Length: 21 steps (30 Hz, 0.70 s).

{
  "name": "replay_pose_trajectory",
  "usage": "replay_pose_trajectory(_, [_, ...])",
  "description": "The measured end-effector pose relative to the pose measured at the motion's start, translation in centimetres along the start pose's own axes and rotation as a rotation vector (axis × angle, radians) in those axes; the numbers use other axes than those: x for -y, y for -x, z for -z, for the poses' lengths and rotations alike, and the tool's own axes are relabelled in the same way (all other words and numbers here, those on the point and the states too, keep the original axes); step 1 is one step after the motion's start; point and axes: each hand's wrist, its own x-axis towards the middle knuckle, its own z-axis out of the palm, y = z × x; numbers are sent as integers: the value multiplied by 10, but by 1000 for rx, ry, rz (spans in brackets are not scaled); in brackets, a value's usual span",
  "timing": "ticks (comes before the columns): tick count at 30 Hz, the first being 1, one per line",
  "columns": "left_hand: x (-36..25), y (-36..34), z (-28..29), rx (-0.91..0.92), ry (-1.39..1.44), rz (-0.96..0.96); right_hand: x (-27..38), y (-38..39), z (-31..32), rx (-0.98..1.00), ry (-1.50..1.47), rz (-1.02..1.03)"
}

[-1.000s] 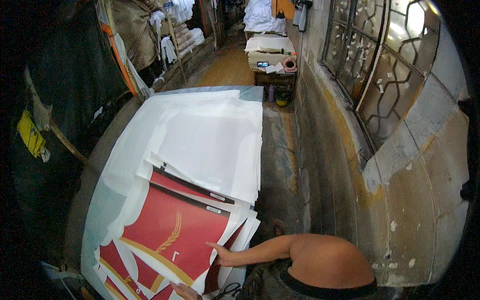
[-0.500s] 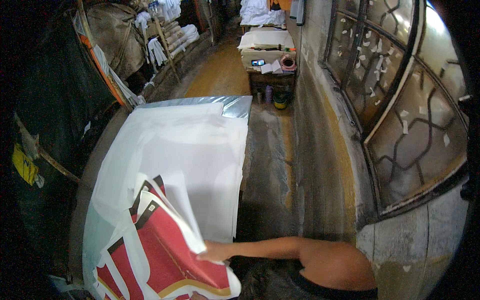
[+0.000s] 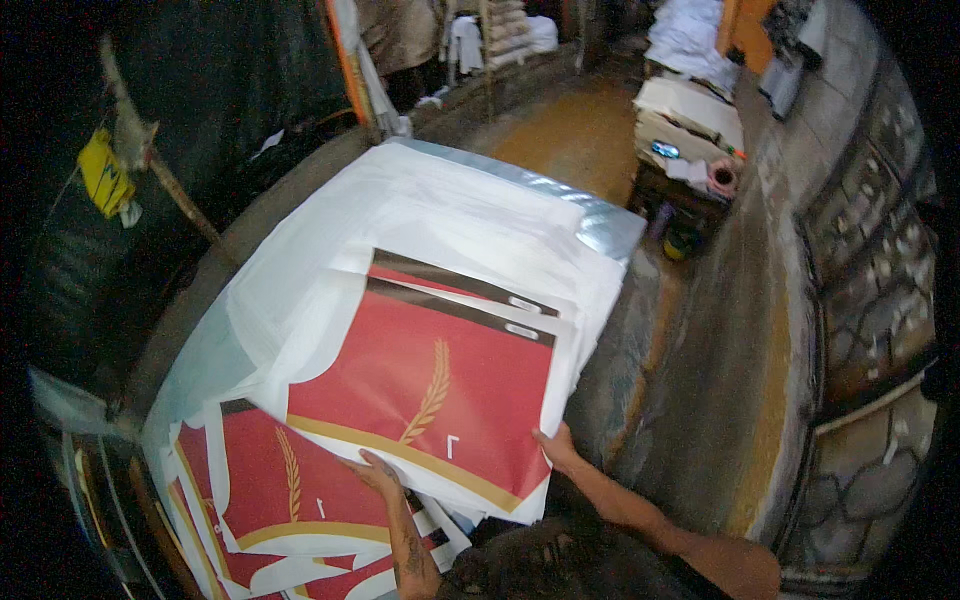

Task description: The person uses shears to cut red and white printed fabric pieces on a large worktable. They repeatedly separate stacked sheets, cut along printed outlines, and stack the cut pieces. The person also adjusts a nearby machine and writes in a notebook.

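Observation:
My right hand (image 3: 555, 448) grips the right edge of a red printed sheet (image 3: 380, 370) with a gold leaf motif, dark band and white border. My left hand (image 3: 380, 475) holds that sheet's lower left edge. A similar sheet lies partly beneath its top edge. More red cut sheets (image 3: 255, 470) overlap at the lower left. Under them, broad white sheets (image 3: 460, 200) cover much of a pale metal-topped table (image 3: 610, 225).
A dark tarp (image 3: 230, 70) with a pole and yellow bag (image 3: 105, 175) hangs left. A narrow floor passage (image 3: 690, 400) runs beside grilled windows (image 3: 865, 280) at right. Beyond are a cluttered side table (image 3: 685, 115), white cloth piles (image 3: 685, 40) and stacked rolls (image 3: 505, 35).
The view has swung left. The red sheet, bent and lifted half a second ago, now lies flatter across the white sheets, both hands still at its edges.

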Motion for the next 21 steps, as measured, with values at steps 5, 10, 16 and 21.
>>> replay_pose_trajectory(5, [6, -10, -6, 82, 36, -18, 7, 1, 7, 105, -137, -57])
replay_pose_trajectory(10, [31, -30, -42, 95, 3, 1, -25, -45, -7, 156, -460, -253])
replay_pose_trajectory(16, [19, -70, -92, 350, 327, -5, -8, -176, 14, -293, 701, 310])
replay_pose_trajectory(21, [18, -89, -72, 243, -323, -175, 212, -265, 21, -349, 1235, 816])
